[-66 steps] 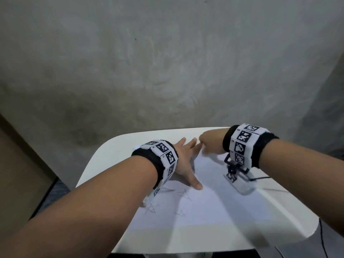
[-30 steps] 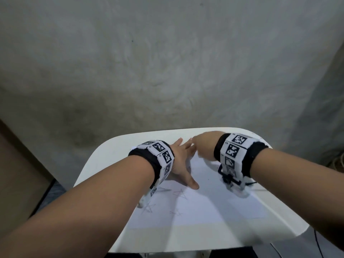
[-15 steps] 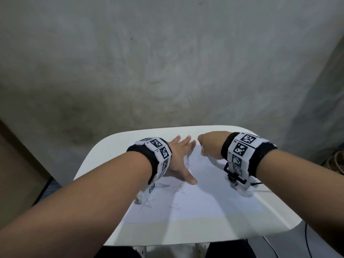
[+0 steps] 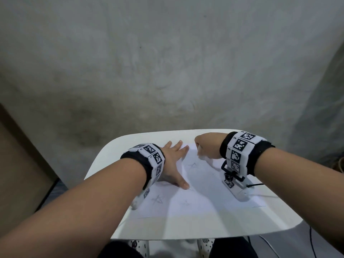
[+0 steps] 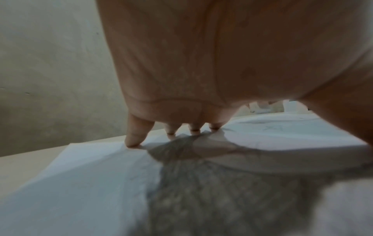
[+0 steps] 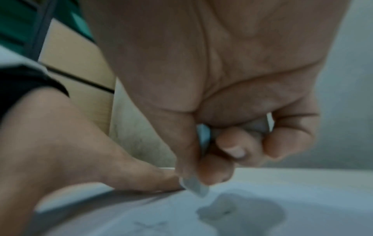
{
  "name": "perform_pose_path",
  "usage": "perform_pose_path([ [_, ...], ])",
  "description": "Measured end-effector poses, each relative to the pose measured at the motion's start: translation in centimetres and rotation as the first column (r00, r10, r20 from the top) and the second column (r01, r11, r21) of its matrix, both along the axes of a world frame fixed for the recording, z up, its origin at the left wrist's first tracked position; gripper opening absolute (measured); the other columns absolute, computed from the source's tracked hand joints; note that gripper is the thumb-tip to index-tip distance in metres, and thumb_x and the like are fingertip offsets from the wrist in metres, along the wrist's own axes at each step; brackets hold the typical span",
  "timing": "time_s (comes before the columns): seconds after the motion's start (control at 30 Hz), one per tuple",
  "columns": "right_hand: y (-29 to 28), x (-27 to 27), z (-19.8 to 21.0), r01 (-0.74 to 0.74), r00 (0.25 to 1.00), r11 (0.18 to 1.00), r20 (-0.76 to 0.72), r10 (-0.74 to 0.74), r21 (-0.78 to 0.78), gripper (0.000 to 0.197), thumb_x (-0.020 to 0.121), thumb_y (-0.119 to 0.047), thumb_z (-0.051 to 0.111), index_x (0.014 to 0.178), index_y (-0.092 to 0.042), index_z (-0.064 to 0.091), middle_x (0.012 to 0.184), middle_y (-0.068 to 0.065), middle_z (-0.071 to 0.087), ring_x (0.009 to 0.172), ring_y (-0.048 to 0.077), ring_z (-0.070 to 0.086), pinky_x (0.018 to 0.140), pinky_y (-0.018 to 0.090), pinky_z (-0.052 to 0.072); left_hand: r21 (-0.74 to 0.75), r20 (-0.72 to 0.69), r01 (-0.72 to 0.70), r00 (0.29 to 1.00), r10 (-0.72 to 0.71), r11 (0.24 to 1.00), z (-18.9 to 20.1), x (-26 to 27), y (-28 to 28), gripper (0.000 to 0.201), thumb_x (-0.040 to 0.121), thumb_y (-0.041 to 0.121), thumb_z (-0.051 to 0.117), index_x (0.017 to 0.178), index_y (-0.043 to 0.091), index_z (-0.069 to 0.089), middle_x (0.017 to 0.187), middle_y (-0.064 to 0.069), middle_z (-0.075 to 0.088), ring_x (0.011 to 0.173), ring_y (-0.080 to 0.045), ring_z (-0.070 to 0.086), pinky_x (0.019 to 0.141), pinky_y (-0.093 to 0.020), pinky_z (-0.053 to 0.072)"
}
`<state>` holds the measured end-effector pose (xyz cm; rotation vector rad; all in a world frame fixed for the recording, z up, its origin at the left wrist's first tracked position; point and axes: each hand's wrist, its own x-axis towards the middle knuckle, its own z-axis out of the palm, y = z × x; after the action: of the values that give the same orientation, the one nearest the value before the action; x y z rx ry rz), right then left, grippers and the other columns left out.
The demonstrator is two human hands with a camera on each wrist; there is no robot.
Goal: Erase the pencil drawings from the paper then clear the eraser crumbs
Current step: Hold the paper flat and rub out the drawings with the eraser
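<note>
Behind your white table [image 4: 186,228] stands a mottled grey wall [image 4: 167,62], and on the table lies the sheet of paper [image 4: 201,202], reaching from the far edge most of the way to the near edge. Faint pencil stars [image 4: 157,200] show on it: one near the left edge by your forearm, a fainter one toward the near middle, and another further in, between your two hands. The eraser [image 6: 194,186], a small whitish block, sits in your right hand [image 4: 206,146] near the far edge of the table; your thumb and curled fingers [image 6: 232,148] pinch it, and its lower corner pokes out below them, right at the paper, though the blur hides whether it touches. Just below it the right wrist view shows a shadow and a few dark pencil marks. Your left hand [image 4: 172,164] lies flat with the fingers straight and spread, holding nothing, its fingertips [image 5: 132,140] pressing the paper near the far left corner and the thumb stretched toward the sheet's middle. Both wrists wear black bands [image 4: 242,151] with black-and-white square markers. To the left of the table you can see a brown panel [image 4: 18,164]
</note>
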<state>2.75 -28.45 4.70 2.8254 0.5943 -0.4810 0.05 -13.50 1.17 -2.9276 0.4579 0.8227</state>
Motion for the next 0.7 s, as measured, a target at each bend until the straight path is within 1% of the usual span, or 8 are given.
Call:
perform_pose_path([
  [0.07, 0.8, -0.7, -0.2, -0.022, 1.0, 0.998, -0.008, 0.022, -0.052, 0.025, 0.095, -0.017, 0.051, 0.116, -0.006, 0.058, 0.109, 0.006, 0.065, 0.091, 0.023, 0.058, 0.071, 0.028, 0.041, 0.014, -0.002, 0.001, 1.0, -0.001, 1.0, 0.0, 0.1, -0.1, 0.131, 0.067, 0.076, 0.068, 0.152, 0.033, -0.022, 0.16, 0.01, -0.028, 0.149, -0.023, -0.021, 0.12, -0.056, 0.004],
  [0.17, 1.6, -2.0, -0.9, -0.083, 0.996, 0.99, -0.034, 0.08, -0.111, 0.041, 0.098, -0.016, 0.049, 0.137, -0.007, 0.042, 0.136, 0.009, 0.053, 0.116, 0.023, 0.055, 0.087, 0.028, 0.044, 0.013, -0.003, 0.004, 1.0, -0.004, 1.0, 0.0, 0.3, -0.1, 0.13, 0.068, 0.076, 0.068, 0.152, 0.033, -0.022, 0.16, 0.009, -0.028, 0.149, -0.023, -0.021, 0.12, -0.055, 0.004],
  [0.27, 1.2, -2.0, -1.3, -0.072, 0.996, 0.994, -0.061, 0.067, -0.083, 0.035, 0.098, -0.016, 0.045, 0.132, -0.006, 0.047, 0.119, 0.011, 0.06, 0.091, 0.02, 0.049, 0.068, 0.024, 0.04, 0.011, 0.002, 0.003, 1.0, -0.003, 1.0, -0.2, 0.3, -0.1, 0.131, 0.068, 0.075, 0.068, 0.152, 0.033, -0.023, 0.16, 0.009, -0.028, 0.149, -0.024, -0.021, 0.118, -0.054, 0.003],
  [0.33, 0.8, -1.3, -0.9, -0.029, 0.999, 0.996, -0.041, 0.026, -0.078, 0.03, 0.095, -0.017, 0.048, 0.122, -0.006, 0.054, 0.103, 0.005, 0.062, 0.084, 0.022, 0.052, 0.07, 0.027, 0.039, 0.019, 0.009, 0.001, 1.0, -0.001, 1.0, -0.5, 0.4, -0.1, 0.131, 0.067, 0.077, 0.067, 0.152, 0.034, -0.023, 0.16, 0.009, -0.029, 0.149, -0.024, -0.021, 0.118, -0.055, 0.003],
  [0.47, 1.4, -1.8, -1.4, -0.081, 0.993, 0.991, -0.089, 0.072, -0.108, 0.038, 0.098, -0.014, 0.047, 0.136, -0.007, 0.044, 0.133, 0.015, 0.053, 0.118, 0.027, 0.053, 0.07, 0.029, 0.04, 0.009, 0.025, -0.009, 1.0, 0.009, 1.0, -0.9, 0.3, 0.0, 0.133, 0.066, 0.077, 0.069, 0.152, 0.034, -0.023, 0.161, 0.008, -0.027, 0.149, -0.026, -0.02, 0.118, -0.055, 0.003],
  [0.57, 1.0, -1.9, -1.0, -0.087, 0.992, 0.994, -0.092, 0.081, -0.066, 0.021, 0.097, -0.016, 0.046, 0.113, -0.006, 0.056, 0.104, 0.011, 0.061, 0.087, 0.023, 0.052, 0.054, 0.023, 0.034, 0.015, 0.021, -0.002, 1.0, 0.001, 1.0, -0.7, 0.4, -0.2, 0.132, 0.066, 0.077, 0.068, 0.152, 0.034, -0.023, 0.16, 0.008, -0.028, 0.149, -0.025, -0.021, 0.118, -0.056, 0.003],
  [0.63, 0.4, -1.3, -0.3, -0.032, 0.999, 0.995, -0.047, 0.027, -0.1, 0.021, 0.096, -0.018, 0.047, 0.11, -0.006, 0.058, 0.103, 0.006, 0.063, 0.083, 0.022, 0.051, 0.06, 0.025, 0.038, 0.028, 0.016, -0.001, 1.0, 0.0, 1.0, -0.7, 0.4, -0.1, 0.131, 0.066, 0.078, 0.067, 0.151, 0.035, -0.024, 0.159, 0.009, -0.03, 0.149, -0.025, -0.022, 0.118, -0.057, 0.003],
  [0.7, 0.9, -1.8, -0.2, -0.059, 0.998, 0.99, -0.035, 0.055, -0.126, 0.025, 0.097, -0.018, 0.048, 0.12, -0.01, 0.054, 0.123, 0.007, 0.061, 0.095, 0.025, 0.056, 0.073, 0.03, 0.043, 0.019, 0.019, -0.004, 1.0, 0.003, 1.0, -0.7, 0.4, -0.1, 0.131, 0.067, 0.077, 0.068, 0.152, 0.034, -0.023, 0.16, 0.009, -0.029, 0.149, -0.024, -0.021, 0.118, -0.056, 0.003],
])
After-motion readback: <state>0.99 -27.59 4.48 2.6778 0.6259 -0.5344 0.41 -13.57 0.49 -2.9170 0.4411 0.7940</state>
